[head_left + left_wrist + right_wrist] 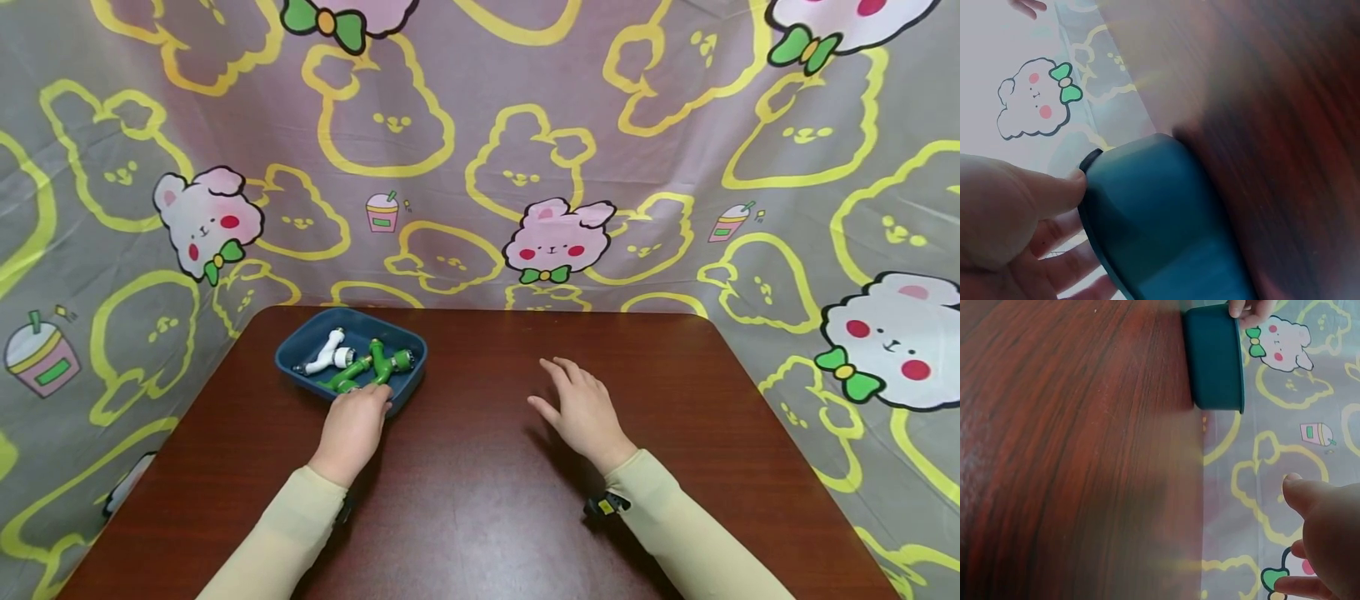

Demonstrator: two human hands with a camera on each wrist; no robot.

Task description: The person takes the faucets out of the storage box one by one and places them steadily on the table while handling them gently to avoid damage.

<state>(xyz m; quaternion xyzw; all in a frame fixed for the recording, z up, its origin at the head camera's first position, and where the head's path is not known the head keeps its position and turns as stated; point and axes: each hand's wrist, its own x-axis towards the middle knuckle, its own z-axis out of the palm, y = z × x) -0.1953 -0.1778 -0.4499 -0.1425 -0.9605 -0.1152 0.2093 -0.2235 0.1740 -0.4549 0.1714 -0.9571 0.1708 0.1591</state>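
A dark blue plastic basin (pixel 408 390) stands at the far left of the table. In it lie a white water tap (pixel 324 357) and green taps (pixel 387 363). My left hand (pixel 352 429) pinches the basin's near rim; in the left wrist view the thumb lies on the outside of the basin wall (pixel 1160 206) and the other fingers reach over the rim. To the right, my right hand (pixel 588 417) hovers above the table with its fingers spread and holds nothing. The right wrist view shows the same basin (pixel 1216 359) in side view, standing on the table.
The brown wooden table (pixel 472 467) has its far edge against a hanging cloth (pixel 442 192) with cartoon rabbits, which also closes off both sides. A dark wrist strap (pixel 606 505) sits at my right sleeve.
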